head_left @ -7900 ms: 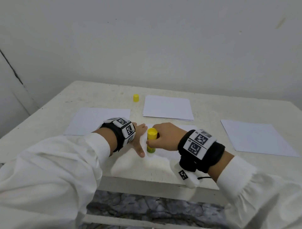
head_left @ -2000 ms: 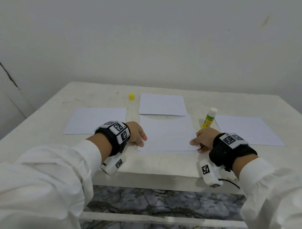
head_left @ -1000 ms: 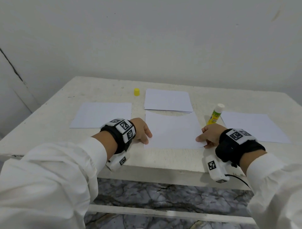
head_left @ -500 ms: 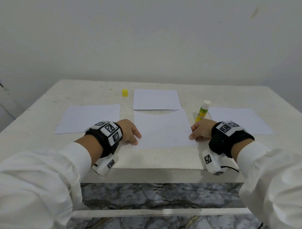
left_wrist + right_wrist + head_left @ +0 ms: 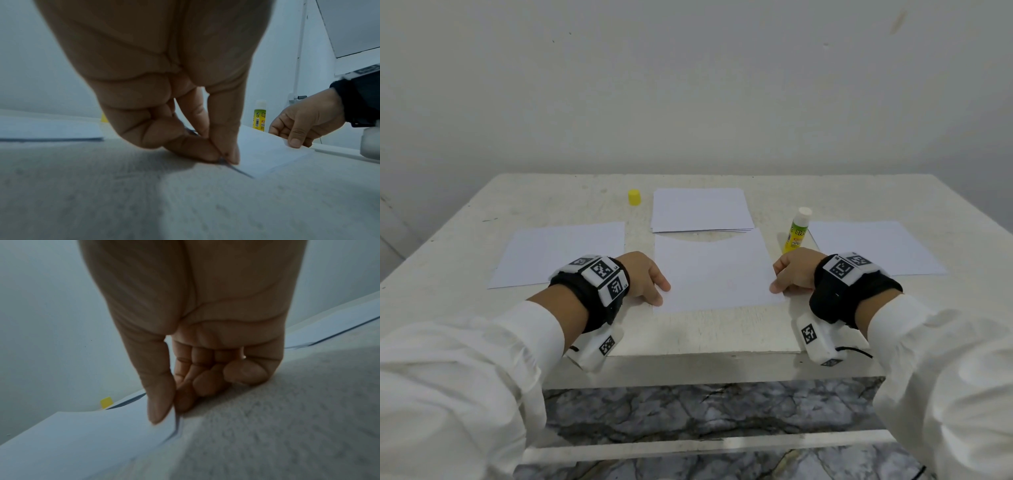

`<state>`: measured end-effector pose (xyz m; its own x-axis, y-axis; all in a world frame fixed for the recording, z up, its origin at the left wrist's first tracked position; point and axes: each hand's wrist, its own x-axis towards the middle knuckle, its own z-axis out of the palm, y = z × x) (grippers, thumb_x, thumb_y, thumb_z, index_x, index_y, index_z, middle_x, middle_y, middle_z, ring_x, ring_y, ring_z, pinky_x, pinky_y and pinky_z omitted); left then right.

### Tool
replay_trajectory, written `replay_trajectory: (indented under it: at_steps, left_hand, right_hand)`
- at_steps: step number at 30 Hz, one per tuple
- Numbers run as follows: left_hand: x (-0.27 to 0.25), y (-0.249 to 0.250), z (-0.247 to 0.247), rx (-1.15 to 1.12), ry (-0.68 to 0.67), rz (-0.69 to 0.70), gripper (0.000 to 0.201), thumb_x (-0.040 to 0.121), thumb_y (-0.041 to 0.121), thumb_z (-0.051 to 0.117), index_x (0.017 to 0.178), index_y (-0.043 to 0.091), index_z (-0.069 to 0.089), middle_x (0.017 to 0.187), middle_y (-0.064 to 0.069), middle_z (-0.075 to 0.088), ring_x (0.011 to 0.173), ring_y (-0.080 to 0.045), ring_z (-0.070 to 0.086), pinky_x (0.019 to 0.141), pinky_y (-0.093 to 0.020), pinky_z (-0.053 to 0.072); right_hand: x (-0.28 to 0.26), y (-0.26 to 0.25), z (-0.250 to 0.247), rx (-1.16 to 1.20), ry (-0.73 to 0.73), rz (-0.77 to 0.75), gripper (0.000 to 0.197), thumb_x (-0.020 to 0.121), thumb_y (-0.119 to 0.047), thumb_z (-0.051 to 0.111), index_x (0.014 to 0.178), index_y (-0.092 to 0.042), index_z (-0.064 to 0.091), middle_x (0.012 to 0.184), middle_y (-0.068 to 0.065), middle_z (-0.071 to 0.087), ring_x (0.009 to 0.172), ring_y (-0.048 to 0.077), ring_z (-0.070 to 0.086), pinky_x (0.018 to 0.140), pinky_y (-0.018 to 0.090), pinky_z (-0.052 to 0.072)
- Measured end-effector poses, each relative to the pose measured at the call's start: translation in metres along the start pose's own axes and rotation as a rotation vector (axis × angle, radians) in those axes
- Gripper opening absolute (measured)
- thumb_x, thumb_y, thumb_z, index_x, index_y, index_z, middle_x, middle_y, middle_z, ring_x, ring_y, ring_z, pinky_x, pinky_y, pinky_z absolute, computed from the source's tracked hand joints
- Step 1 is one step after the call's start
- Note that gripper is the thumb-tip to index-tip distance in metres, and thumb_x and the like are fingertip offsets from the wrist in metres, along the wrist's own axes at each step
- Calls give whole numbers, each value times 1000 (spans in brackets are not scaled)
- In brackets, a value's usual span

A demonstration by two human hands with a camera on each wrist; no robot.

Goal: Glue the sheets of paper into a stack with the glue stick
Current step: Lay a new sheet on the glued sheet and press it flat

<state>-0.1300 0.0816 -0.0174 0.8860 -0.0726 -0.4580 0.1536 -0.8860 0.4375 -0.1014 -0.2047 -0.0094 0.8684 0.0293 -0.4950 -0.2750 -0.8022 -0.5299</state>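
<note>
A white centre sheet [image 5: 714,270] lies flat near the table's front edge. My left hand [image 5: 661,294] pinches its left edge between thumb and forefinger, which the left wrist view shows closely [image 5: 224,158]. My right hand [image 5: 777,286] pinches the right edge, and that edge [image 5: 174,417] is lifted slightly off the table. The glue stick [image 5: 796,231] stands upright just beyond my right hand, uncapped, with its white top up. Its yellow cap [image 5: 634,197] sits apart at the back left. A stack of sheets [image 5: 700,209] lies directly behind the centre sheet.
One single sheet [image 5: 561,251] lies to the left and another [image 5: 869,246] to the right on the white table [image 5: 705,335]. A plain wall stands close behind the table. A marbled floor shows below the front edge.
About eight seconds ago my right hand held the glue stick on the sheet; now the stick stands on the table. Over the last second both hands have stayed at the sheet's side edges.
</note>
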Motion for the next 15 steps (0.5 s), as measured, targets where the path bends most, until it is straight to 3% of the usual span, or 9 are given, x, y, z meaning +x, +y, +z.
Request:
replay_trajectory:
  at_steps: [4,8,15]
  left_hand:
    - [-1,0,0,-4,2,2,26,76,14,79,99,23,72,70,8,59,66,-4,53,63,-13,41]
    - [-2,0,0,-8,2,-7,26,75,15,79,98,24,72,72,7,60,69,-5,54,63,-13,41]
    - [-2,1,0,-17,6,-10,29,76,14,79,103,20,72,72,7,60,68,-6,54,63,-14,42]
  right_hand:
    - [1,-1,1,0,1,-4,30,73,3,75,60,-12,53,59,4,57,57,17,53,60,26,48]
    - [1,-1,0,-23,-7,-10,28,74,2,75,60,-11,54,60,4,58,55,16,54,57,24,48]
    - [0,-3,2,-54,1,-16,22,74,0,76,68,-11,57,68,5,61,64,18,57,70,29,52]
